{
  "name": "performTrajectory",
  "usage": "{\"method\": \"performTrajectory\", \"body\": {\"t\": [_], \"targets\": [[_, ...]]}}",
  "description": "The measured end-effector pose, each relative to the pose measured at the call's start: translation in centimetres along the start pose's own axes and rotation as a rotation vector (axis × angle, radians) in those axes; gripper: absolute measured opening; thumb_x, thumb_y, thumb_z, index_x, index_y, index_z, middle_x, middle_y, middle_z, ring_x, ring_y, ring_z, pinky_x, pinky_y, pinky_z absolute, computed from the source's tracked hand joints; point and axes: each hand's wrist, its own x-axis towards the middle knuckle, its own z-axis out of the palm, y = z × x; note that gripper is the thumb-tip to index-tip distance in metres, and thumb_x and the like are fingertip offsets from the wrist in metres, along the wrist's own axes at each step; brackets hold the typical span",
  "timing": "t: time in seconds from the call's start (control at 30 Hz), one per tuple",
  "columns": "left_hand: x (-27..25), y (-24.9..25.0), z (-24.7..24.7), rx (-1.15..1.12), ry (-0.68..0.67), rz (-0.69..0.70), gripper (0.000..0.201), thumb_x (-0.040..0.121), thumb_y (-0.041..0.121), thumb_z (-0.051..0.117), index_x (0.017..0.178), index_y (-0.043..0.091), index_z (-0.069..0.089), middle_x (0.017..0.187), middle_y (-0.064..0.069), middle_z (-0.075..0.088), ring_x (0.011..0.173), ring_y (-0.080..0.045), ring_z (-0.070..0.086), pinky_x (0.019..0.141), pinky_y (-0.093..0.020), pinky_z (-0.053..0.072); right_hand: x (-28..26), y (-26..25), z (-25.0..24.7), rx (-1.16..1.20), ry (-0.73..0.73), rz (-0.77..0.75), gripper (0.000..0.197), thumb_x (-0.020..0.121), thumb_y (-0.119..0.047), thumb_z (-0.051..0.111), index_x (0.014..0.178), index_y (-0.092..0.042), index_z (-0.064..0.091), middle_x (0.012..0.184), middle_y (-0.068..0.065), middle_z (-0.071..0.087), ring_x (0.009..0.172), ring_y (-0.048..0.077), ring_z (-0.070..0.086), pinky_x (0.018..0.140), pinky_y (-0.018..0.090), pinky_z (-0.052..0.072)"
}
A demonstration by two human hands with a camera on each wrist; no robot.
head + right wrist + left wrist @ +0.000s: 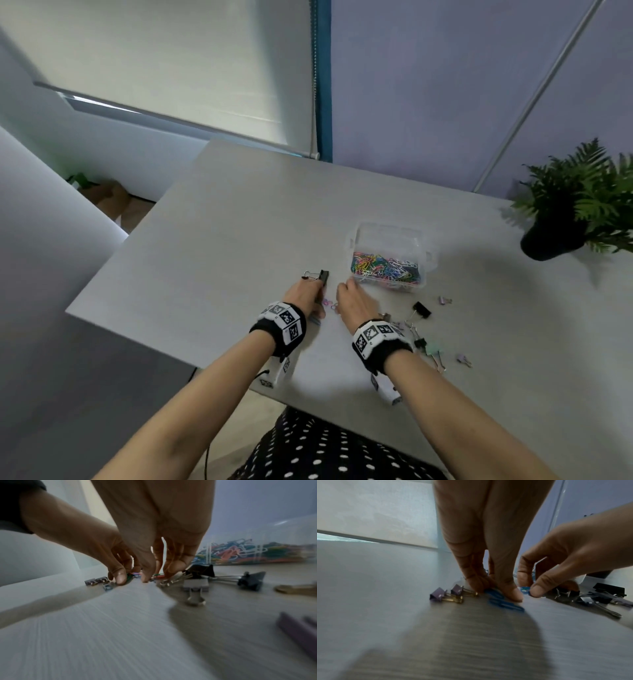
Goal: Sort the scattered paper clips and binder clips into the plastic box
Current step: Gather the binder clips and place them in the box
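Both hands down on the tabletop, close together, just left of the plastic box.

L hand: fingers bunched, tips on the tabletop. Left wrist view shows its thumb and fingertips narrowed onto blue paper clips lying flat. Grip is narrow, pinching at the clips; whether they're lifted, can't tell.

R hand: thumb and forefinger curled, narrow grip pinching a small light-blue clip against the tabletop, right beside the L fingertips.

Box is clear, lid off, w/ a pile of multicolour paper clips inside; sits mid-tabletop, just beyond the R hand.

Still scattered: two small purple binder clips w/ gold handles just left of the L fingers; a large black binder clip beyond the L hand; a few pink/purple paper clips between the hands. Right of the R wrist: another black binder clip, a mint-green one, several small lilac ones, all apart from the box.

Potted fern at far right edge of the tabletop. Marker-patterned bands on both wrists.
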Motion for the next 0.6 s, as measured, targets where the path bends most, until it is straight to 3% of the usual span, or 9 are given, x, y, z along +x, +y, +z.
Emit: {"method": "performTrajectory", "body": {"t": [0.1, 0.23, 0.33, 0.6], "targets": [[-0.5, 0.2, -0.1, 0.0, -0.013, -0.056, 0.027, 0.072, 0.001, 0.067, 0.097, 0.003, 0.059, 0.104, -0.019, 0.065, 0.099, -0.034, 0.062, 0.081, -0.033, 0.048, -0.8, 0.6, 0.0, 0.04, -0.005, -0.031, 0.02, 0.09, -0.009, 0.05, 0.108, 0.0, 0.051, 0.114, 0.018, 0.054, 0.105, 0.03, 0.052, 0.073, 0.037, 0.034], [-0.6, -0.2, 0.1, -0.033, -0.04, -0.078, 0.014, 0.072, 0.002, 0.067, 0.08, 0.011, 0.06, 0.098, -0.017, 0.07, 0.094, -0.031, 0.065, 0.081, -0.028, 0.05, -1.0, 1.5, 0.0, 0.02, -0.018, -0.024, 0.02, 0.091, -0.015, 0.053, 0.108, -0.005, 0.052, 0.116, 0.012, 0.057, 0.11, 0.027, 0.051, 0.084, 0.035, 0.039], [-0.7, -0.6, 0.6, 0.038, -0.048, -0.079, 0.021, 0.072, 0.012, 0.074, 0.091, 0.006, 0.067, 0.105, -0.016, 0.067, 0.099, -0.031, 0.062, 0.083, -0.031, 0.048, -1.3, 1.4, 0.0, 0.011, -0.021, -0.025, 0.019, 0.092, -0.017, 0.052, 0.108, -0.006, 0.053, 0.116, 0.01, 0.058, 0.111, 0.026, 0.05, 0.085, 0.033, 0.04], [-0.8, -1.3, 1.4, 0.104, -0.027, 0.061, 0.017, 0.073, 0.015, 0.071, 0.089, 0.01, 0.067, 0.12, -0.009, 0.057, 0.112, -0.029, 0.056, 0.088, -0.031, 0.045, -1.9, 2.1, 0.3, 0.058, -0.029, -0.063, 0.016, 0.091, -0.02, 0.053, 0.102, -0.009, 0.056, 0.109, 0.007, 0.06, 0.107, 0.024, 0.048, 0.082, 0.031, 0.036]]}}
